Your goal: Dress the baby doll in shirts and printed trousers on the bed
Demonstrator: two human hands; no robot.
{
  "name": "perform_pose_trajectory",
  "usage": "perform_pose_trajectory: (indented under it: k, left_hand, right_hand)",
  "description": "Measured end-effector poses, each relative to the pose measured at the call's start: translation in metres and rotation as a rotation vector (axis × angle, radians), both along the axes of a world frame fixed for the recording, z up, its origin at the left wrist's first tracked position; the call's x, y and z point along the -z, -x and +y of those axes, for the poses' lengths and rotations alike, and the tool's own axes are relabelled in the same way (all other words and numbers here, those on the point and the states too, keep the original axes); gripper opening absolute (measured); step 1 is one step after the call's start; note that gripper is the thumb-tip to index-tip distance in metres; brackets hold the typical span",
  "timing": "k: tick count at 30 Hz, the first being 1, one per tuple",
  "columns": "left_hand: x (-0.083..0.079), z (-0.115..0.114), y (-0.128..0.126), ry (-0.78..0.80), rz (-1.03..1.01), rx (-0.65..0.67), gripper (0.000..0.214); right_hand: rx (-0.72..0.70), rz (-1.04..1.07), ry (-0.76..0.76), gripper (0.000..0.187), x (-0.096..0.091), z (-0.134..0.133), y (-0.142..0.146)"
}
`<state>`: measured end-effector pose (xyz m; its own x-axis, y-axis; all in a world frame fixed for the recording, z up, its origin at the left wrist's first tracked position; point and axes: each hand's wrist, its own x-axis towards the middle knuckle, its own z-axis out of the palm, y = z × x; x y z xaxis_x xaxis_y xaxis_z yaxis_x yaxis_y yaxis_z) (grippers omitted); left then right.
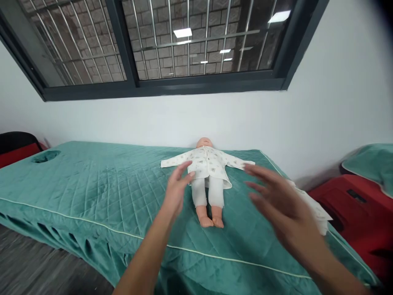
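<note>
On a teal quilted bed (92,184), near the white wall (276,123), a baby doll (208,164) lies face-up w/ arms spread, dressed in pale clothes. Left hand (177,188) hovers just beside its waist, fingers loose, empty. Right hand (276,200), blurred, is spread open & empty near its other sleeve.

Bright, even light; right hand (276,200) motion-blurred.

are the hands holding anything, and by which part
Nothing is held. The left hand and the right hand are both open, fingers spread, by the baby doll lying on the green bed cover; neither grips it.
</note>
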<state>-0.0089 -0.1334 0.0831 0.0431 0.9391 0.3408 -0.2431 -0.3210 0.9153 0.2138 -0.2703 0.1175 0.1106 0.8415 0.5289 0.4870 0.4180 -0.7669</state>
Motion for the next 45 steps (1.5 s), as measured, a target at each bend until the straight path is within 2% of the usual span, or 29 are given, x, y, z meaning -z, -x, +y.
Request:
perform_pose_trajectory:
  k: [1,3,5,6,9,11,14,16,18,24,26,31,34,37,40,43,45]
  left_hand:
    - [0.019,0.01,-0.007,0.022,0.063,0.018,0.036]
    - [0.054,0.028,-0.02,0.038,0.203,-0.046,0.038]
    - [0.08,0.04,-0.029,-0.02,0.305,-0.127,0.038]
    - [0.088,0.044,-0.032,-0.045,0.337,-0.154,0.039]
    - [0.095,0.052,-0.037,-0.071,0.385,-0.17,0.041]
    - [0.094,0.056,-0.04,-0.094,0.422,-0.177,0.037]
    - [0.095,0.061,-0.044,-0.169,0.469,-0.243,0.027]
    - [0.096,0.064,-0.046,-0.196,0.473,-0.298,0.017]
    - [0.097,0.065,-0.046,-0.193,0.439,-0.328,0.008]
    - [0.104,0.069,-0.036,0.045,0.11,-0.388,0.021]
    - [0.109,0.072,-0.033,0.107,0.045,-0.42,0.026]
    - [0.117,0.078,-0.03,0.19,-0.089,-0.515,0.031]
    - [0.114,0.076,-0.029,0.189,-0.118,-0.553,0.03]
    - [0.11,0.07,-0.028,0.175,-0.104,-0.595,0.027]
    - [0.107,0.063,-0.027,0.155,-0.048,-0.616,0.025]
    - [0.105,0.057,-0.026,0.098,0.177,-0.586,0.022]
    - [0.104,0.053,-0.025,0.076,0.328,-0.534,0.019]
  right_hand:
    - [-0.009,-0.012,0.042,0.037,0.001,0.026,0.006]
    - [0.004,-0.091,0.106,0.032,0.015,0.072,0.013]
    - [0.09,-0.215,0.123,0.034,0.039,0.108,0.012]
    - [0.131,-0.294,0.126,0.035,0.051,0.121,0.01]
    - [0.243,-0.496,0.132,0.033,0.075,0.147,0.008]
    - [0.311,-0.555,0.11,0.029,0.081,0.155,0.011]
    - [0.333,-0.553,0.056,0.019,0.086,0.16,0.019]
    - [0.337,-0.464,0.04,0.016,0.09,0.162,0.022]
    - [0.35,-0.28,0.059,0.02,0.095,0.165,0.021]
    - [0.346,0.655,0.107,0.031,0.105,0.17,-0.001]
    - [0.343,0.776,0.115,0.033,0.106,0.166,-0.011]
    - [0.267,0.839,0.214,0.028,0.107,0.14,-0.029]
    - [0.257,0.769,0.278,0.028,0.108,0.118,-0.035]
    - [0.292,0.549,0.324,0.034,0.108,0.096,-0.044]
    - [0.385,0.136,0.284,0.036,0.105,0.077,-0.066]
    - [0.48,-0.348,0.112,0.037,0.096,0.066,-0.101]
    - [0.564,-0.59,0.07,0.042,0.088,0.063,-0.129]
